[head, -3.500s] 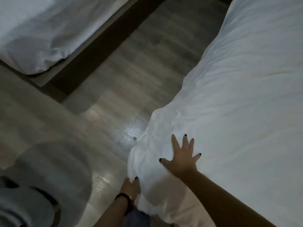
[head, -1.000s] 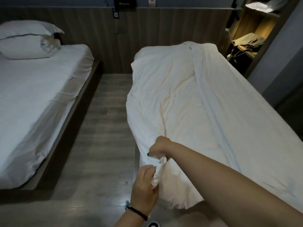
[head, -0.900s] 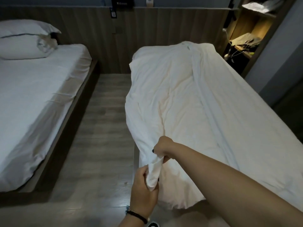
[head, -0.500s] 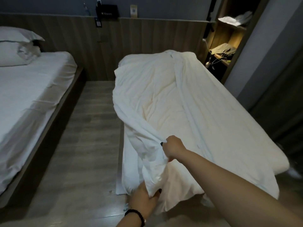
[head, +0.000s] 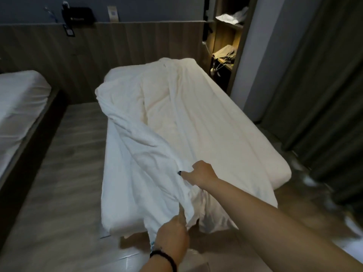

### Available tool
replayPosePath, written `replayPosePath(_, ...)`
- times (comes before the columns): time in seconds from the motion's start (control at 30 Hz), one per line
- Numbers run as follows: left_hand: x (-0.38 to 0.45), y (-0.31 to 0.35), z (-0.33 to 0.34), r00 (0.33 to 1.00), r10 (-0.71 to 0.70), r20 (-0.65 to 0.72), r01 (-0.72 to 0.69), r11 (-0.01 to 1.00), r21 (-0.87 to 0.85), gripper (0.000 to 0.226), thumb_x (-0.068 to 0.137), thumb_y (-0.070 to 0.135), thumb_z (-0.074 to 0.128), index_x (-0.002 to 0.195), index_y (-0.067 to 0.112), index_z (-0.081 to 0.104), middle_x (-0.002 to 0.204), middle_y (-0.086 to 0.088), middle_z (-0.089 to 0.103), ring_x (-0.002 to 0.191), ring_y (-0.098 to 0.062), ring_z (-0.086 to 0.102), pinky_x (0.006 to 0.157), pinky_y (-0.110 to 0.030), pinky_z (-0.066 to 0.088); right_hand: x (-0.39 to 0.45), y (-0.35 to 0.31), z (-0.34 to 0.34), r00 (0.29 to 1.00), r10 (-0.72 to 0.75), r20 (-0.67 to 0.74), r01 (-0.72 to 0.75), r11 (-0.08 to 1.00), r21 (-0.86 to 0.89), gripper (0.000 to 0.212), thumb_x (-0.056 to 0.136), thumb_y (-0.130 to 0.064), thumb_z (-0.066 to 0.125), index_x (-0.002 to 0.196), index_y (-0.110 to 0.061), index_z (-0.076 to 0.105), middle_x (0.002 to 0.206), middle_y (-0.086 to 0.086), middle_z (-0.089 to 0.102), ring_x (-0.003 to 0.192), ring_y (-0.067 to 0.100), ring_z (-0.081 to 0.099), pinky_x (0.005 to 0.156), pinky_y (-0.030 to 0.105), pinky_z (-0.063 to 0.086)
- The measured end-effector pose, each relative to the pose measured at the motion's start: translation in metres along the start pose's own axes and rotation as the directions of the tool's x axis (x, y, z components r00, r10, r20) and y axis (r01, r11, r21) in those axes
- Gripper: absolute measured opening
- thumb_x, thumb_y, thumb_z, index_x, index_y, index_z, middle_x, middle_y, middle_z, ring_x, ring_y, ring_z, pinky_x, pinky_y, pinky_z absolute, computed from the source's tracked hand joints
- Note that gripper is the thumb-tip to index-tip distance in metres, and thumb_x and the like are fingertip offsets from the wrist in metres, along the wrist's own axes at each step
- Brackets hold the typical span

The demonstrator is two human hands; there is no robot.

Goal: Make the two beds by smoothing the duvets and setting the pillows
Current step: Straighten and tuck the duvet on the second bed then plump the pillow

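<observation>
Your right hand (head: 202, 173) is curled into the white duvet (head: 157, 134), bunching a fold of it near the foot of the bed (head: 225, 134). Your left hand (head: 172, 238), just below and nearer to you than that grip, pinches the duvet's hanging edge between thumb and fingers; a dark band (head: 165, 258) sits on that wrist.

From your two grips the duvet runs away from you along the bed's length, its long axis pointing toward the wood-panelled wall (head: 117, 46) at the head end. A thick rolled ridge of it rises from your right hand and slants up and to the left, ending at the far left corner of the mattress. To the right of your grips the cloth lies flatter, with long creases running the same lengthwise way. Below your hands a loose flap hangs over the foot of the bed toward the floor (head: 59, 193).

You have two beds in view: the one under your hands and a second bed (head: 17, 107), well apart to the left of your grips across a strip of floor, only partly in frame. One duvet is being handled.
</observation>
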State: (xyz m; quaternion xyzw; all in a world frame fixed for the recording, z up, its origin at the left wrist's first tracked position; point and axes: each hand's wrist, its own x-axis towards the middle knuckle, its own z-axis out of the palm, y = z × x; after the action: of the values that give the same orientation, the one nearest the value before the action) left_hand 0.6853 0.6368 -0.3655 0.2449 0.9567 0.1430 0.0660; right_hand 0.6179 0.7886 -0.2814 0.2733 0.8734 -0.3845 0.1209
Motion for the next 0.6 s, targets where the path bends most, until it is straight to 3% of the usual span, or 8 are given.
replayPosePath(0.07, 0.019, 0.012, 0.000, 0.993, -0.011, 0.119, 0.016, 0.999, -0.042, 0.061, 0.093, 0.015, 0.038, 0.150, 0.017, 0.016, 0.119, -0.003, 0.061, 0.106, -0.021, 0.060, 0.084, -0.029, 0.044, 0.002, 0.005, -0.013, 0.996, 0.024, 0.090, -0.031, 0.996, 0.080, 0.057, 0.070, -0.059, 0.074, 0.093, -0.012, 0.052, 0.090, 0.001, 0.057, 0.078, 0.018, 0.058, 0.055, 0.023, 0.044)
replayPosePath(0.13, 0.036, 0.028, -0.009, 0.988, 0.001, 0.157, -0.001, 1.000, -0.003, 0.056, 0.094, 0.019, 0.042, 0.147, 0.016, 0.024, 0.120, -0.003, 0.061, 0.108, -0.022, 0.058, 0.084, -0.030, 0.044, 0.012, 0.007, -0.024, 0.981, 0.049, 0.189, -0.057, 0.998, 0.040, 0.064, 0.070, -0.054, 0.077, 0.109, -0.012, 0.049, 0.098, 0.001, 0.053, 0.085, 0.019, 0.055, 0.063, 0.025, 0.047)
replayPosePath(0.23, 0.050, 0.034, 0.004, 0.981, -0.088, 0.175, 0.122, 0.974, -0.193, 0.072, 0.092, 0.022, 0.049, 0.150, 0.032, 0.008, 0.109, -0.001, 0.064, 0.098, -0.019, 0.060, 0.081, -0.028, 0.047, 0.043, 0.015, -0.032, 0.973, 0.028, 0.230, 0.001, 0.992, -0.124, 0.026, 0.084, -0.026, 0.068, 0.082, -0.009, 0.049, 0.085, 0.002, 0.051, 0.086, 0.021, 0.054, 0.059, 0.022, 0.044)
replayPosePath(0.27, 0.051, 0.035, 0.010, 0.978, -0.139, 0.154, 0.179, 0.941, -0.288, 0.076, 0.090, 0.024, 0.053, 0.148, 0.039, 0.006, 0.100, 0.000, 0.064, 0.089, -0.017, 0.060, 0.078, -0.026, 0.047, 0.054, 0.019, -0.035, 0.977, 0.007, 0.215, 0.025, 0.989, -0.146, 0.024, 0.087, -0.022, 0.064, 0.075, -0.010, 0.047, 0.079, 0.002, 0.049, 0.084, 0.022, 0.054, 0.058, 0.023, 0.043)
replayPosePath(0.33, 0.061, 0.033, 0.029, 0.957, -0.270, 0.109, 0.288, 0.824, -0.488, 0.080, 0.084, 0.029, 0.062, 0.147, 0.043, 0.015, 0.096, 0.000, 0.064, 0.082, -0.013, 0.058, 0.077, -0.024, 0.048, 0.077, 0.028, -0.044, 0.981, -0.049, 0.187, 0.074, 0.989, -0.127, 0.021, 0.090, -0.023, 0.059, 0.079, -0.006, 0.053, 0.080, 0.004, 0.051, 0.084, 0.024, 0.053, 0.064, 0.026, 0.041)
replayPosePath(0.37, 0.067, 0.031, 0.043, 0.941, -0.325, 0.098, 0.324, 0.778, -0.539, 0.082, 0.081, 0.030, 0.065, 0.147, 0.040, 0.019, 0.102, 0.000, 0.063, 0.089, -0.012, 0.058, 0.082, -0.026, 0.049, 0.085, 0.033, -0.051, 0.985, -0.067, 0.159, 0.084, 0.992, -0.098, 0.022, 0.091, -0.025, 0.059, 0.087, -0.004, 0.057, 0.083, 0.006, 0.052, 0.083, 0.024, 0.053, 0.066, 0.027, 0.040)
replayPosePath(0.47, 0.086, 0.028, 0.078, 0.901, -0.418, 0.117, 0.425, 0.794, -0.435, 0.095, 0.075, 0.037, 0.069, 0.151, 0.029, 0.011, 0.115, 0.001, 0.051, 0.111, -0.019, 0.051, 0.090, -0.034, 0.047, 0.103, 0.050, -0.084, 0.992, -0.099, 0.082, 0.089, 0.989, 0.120, 0.024, 0.090, -0.023, 0.060, 0.071, -0.010, 0.053, 0.073, 0.004, 0.053, 0.063, 0.018, 0.051, 0.051, 0.023, 0.037)
replayPosePath(0.6, 0.110, 0.033, 0.098, 0.764, -0.545, 0.346, 0.630, 0.746, -0.215, 0.086, 0.086, 0.049, 0.053, 0.150, 0.022, 0.004, 0.135, -0.006, 0.050, 0.116, -0.028, 0.054, 0.094, -0.039, 0.046, 0.115, 0.080, -0.144, 0.997, -0.081, 0.001, 0.076, 0.939, 0.334, 0.026, 0.088, -0.015, 0.062, 0.065, -0.013, 0.050, 0.063, 0.001, 0.050, 0.052, 0.012, 0.045, 0.037, 0.015, 0.032)
